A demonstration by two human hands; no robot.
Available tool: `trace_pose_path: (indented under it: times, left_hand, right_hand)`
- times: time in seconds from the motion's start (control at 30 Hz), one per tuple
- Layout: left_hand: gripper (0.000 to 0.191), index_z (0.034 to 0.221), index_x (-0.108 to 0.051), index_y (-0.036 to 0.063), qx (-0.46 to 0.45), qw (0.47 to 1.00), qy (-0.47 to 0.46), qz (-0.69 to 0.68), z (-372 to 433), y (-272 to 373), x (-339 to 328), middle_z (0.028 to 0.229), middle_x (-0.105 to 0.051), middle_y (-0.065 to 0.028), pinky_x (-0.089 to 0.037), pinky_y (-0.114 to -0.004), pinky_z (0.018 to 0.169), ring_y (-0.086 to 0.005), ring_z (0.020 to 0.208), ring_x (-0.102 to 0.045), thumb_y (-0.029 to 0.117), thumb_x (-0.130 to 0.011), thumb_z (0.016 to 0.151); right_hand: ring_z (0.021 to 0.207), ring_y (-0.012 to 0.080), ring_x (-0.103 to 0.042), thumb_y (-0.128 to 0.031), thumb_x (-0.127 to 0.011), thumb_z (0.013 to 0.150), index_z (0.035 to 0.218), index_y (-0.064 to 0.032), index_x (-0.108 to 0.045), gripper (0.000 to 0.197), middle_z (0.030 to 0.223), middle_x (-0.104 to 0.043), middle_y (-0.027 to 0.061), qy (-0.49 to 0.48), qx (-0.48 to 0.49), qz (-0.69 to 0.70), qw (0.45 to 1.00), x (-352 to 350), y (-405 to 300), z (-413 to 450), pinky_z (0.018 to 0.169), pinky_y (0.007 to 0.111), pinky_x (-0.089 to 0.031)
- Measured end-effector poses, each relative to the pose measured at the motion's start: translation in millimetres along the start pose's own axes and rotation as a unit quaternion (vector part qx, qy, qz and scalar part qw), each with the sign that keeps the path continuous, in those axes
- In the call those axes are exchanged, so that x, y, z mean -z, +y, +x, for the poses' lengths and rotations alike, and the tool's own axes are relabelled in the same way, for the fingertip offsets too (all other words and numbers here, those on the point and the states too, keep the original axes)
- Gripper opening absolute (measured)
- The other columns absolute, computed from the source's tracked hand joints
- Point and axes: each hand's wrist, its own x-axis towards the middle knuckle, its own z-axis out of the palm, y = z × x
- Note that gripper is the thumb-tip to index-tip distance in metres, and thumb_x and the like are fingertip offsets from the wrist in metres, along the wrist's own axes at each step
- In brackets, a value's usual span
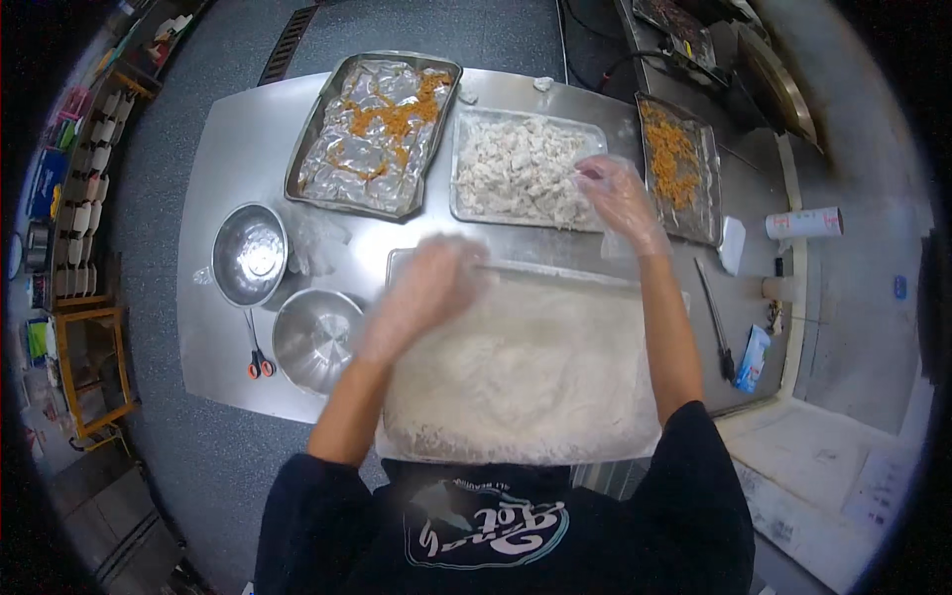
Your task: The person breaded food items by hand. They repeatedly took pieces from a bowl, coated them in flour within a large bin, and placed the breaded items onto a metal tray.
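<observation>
My left hand (446, 279), in a clear plastic glove and blurred, is above the far left part of a metal tray (398, 260) spread with pale flour (520, 364). Whether it holds anything is hidden by the blur. My right hand (616, 197), also gloved, hovers at the right edge of a smaller metal tray (520, 113). Its fingers are curled, and the picture does not settle whether a piece is between them. Flour-coated shreds or pieces (520, 171) are heaped in that smaller tray.
A foil-lined tray (297, 178) with orange crumbs stands far left; another crumb tray (710, 193) lies far right. Two steel bowls (249, 253) and orange-handled scissors (259, 364) are at left. A long dark-handled tool (718, 327) and a blue packet (753, 358) lie at right.
</observation>
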Motion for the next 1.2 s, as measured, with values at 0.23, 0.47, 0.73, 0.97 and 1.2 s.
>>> trace_pose_path:
  times: [0.23, 0.47, 0.73, 0.97, 1.2]
  left_hand:
    - [0.021, 0.088, -0.068, 0.0000, 0.047, 0.966, 0.023, 0.253, 188.2, -107.5, 16.0, 0.086, -0.068, -0.0181, -0.054, -0.043, 0.076, -0.0334, 0.087, -0.067, 0.019, -0.062, 0.080]
    - [0.014, 0.084, -0.067, 0.0053, -0.108, 0.932, 0.081, 0.337, 299.7, -180.7, -81.4, 0.082, -0.067, -0.0153, -0.054, -0.035, 0.069, -0.0291, 0.083, -0.067, 0.011, -0.055, 0.083]
    - [0.014, 0.081, -0.070, 0.0063, -0.115, 0.955, 0.025, 0.272, 322.0, -185.6, -82.8, 0.085, -0.066, -0.0189, -0.055, -0.039, 0.080, -0.0333, 0.088, -0.066, 0.003, -0.056, 0.080]
    - [0.017, 0.093, -0.069, 0.0060, -0.059, 0.990, 0.019, 0.130, 264.2, -111.6, -31.0, 0.094, -0.067, -0.0189, -0.052, -0.042, 0.087, -0.0322, 0.095, -0.065, 0.008, -0.057, 0.081]
    - [0.026, 0.108, -0.068, 0.0041, -0.101, 0.994, 0.014, 0.029, 119.2, -51.6, 42.2, 0.107, -0.067, -0.0165, -0.052, -0.037, 0.084, -0.0257, 0.092, -0.066, 0.013, -0.063, 0.084]
  right_hand:
    - [0.108, 0.0346, -0.058, -0.029, -0.054, 0.089, 0.111, -0.0085, -0.065, 0.033, 0.112, -0.063, 0.0176, -0.064, 0.014, -0.203, 0.977, -48.4, 110.8, 156.8, 0.097, 0.044, -0.044]
    - [0.108, 0.0347, -0.058, -0.018, -0.051, 0.085, 0.117, -0.0049, -0.060, 0.035, 0.119, -0.060, 0.0182, -0.063, 0.021, -0.301, 0.951, -97.9, 181.1, 248.4, 0.095, 0.043, -0.046]
    - [0.093, 0.0340, -0.065, -0.019, -0.063, 0.079, 0.105, -0.0079, -0.067, 0.029, 0.105, -0.066, 0.0188, -0.024, 0.001, -0.287, 0.958, -112.7, 210.3, 254.2, 0.084, 0.043, -0.052]
    - [0.086, 0.0268, -0.068, -0.019, -0.067, 0.080, 0.103, -0.0049, -0.068, 0.027, 0.100, -0.069, 0.0141, -0.039, -0.087, 0.001, 0.995, -46.2, 164.3, 179.9, 0.079, 0.038, -0.053]
    - [0.078, 0.0177, -0.065, -0.015, -0.066, 0.086, 0.107, 0.0019, -0.065, 0.027, 0.094, -0.068, 0.0112, 0.044, -0.103, 0.071, 0.991, 39.7, 38.1, -4.3, 0.069, 0.031, -0.054]
